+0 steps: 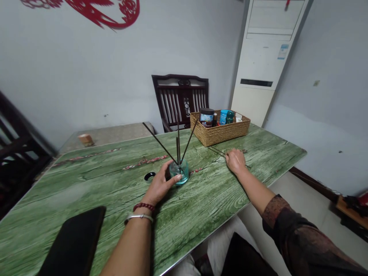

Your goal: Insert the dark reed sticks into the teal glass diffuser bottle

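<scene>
My left hand [161, 184] is wrapped round a small teal glass diffuser bottle [184, 175], which stands upright on the green table. Several dark reed sticks [161, 145] fan out from the bottle's mouth. To the right, my right hand [235, 161] is closed low over the tabletop, with thin dark loose reed sticks [216, 151] in its fingers. Their ends stick out on both sides of the hand. Just left of the bottle lies a black ring-shaped cap [150, 176].
A woven basket [227, 134] with jars and packets stands at the table's back right. At the front left lies a black flat device [76, 239]. Behind the green table [94, 191] are a dark wooden chair [181, 82] and a small orange-brown object [86, 139].
</scene>
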`<state>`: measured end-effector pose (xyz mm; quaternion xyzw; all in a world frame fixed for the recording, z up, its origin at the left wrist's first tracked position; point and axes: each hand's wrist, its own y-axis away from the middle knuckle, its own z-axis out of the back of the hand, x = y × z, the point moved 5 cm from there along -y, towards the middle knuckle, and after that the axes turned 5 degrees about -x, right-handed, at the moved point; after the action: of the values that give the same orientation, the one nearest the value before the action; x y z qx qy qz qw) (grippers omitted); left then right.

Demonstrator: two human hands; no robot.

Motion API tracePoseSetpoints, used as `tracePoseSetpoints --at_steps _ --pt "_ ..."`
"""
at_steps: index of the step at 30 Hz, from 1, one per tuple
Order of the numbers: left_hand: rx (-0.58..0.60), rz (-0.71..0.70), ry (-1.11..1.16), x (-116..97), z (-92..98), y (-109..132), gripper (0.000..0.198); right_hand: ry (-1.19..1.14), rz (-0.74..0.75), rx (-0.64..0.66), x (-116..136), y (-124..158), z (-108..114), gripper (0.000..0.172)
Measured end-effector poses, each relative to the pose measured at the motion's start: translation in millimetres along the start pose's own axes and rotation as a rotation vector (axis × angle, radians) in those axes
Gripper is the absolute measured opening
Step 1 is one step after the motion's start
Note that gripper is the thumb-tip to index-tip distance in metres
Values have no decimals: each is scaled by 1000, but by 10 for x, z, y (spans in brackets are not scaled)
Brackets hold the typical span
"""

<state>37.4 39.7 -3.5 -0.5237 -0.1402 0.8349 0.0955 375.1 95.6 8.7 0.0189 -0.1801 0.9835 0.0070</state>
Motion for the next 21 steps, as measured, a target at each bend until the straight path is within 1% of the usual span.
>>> tracePoseSetpoints --at_steps 2,4,7,10,14,16,18,19,21 --pt "-2 -6 -8 2 4 -2 79 -5 -19 -15 -24 -2 5 33" --pt "-2 -12 -19 1 8 -2 79 6 -18 0 -28 5 -5 32" --pt "-4 -17 -39 -9 15 0 77 -6 19 26 9 19 -24 31" --pt "-14 -19 -50 -28 23 2 76 -60 39 73 56 33 -58 32" --pt "-14 -10 -39 -30 24 2 79 -85 27 137 105 64 -56 24" --pt "-6 7 -29 -15 17 1 82 -100 18 127 127 74 16 25" --pt "-2 20 -20 -3 9 0 86 -192 9 59 160 59 159 24" --pt "-3 23 -17 -1 6 -1 86 -282 6 6 187 41 252 22" --pt "-8 23 -7 -8 1 0 86 -559 1 -84 269 -10 443 15"
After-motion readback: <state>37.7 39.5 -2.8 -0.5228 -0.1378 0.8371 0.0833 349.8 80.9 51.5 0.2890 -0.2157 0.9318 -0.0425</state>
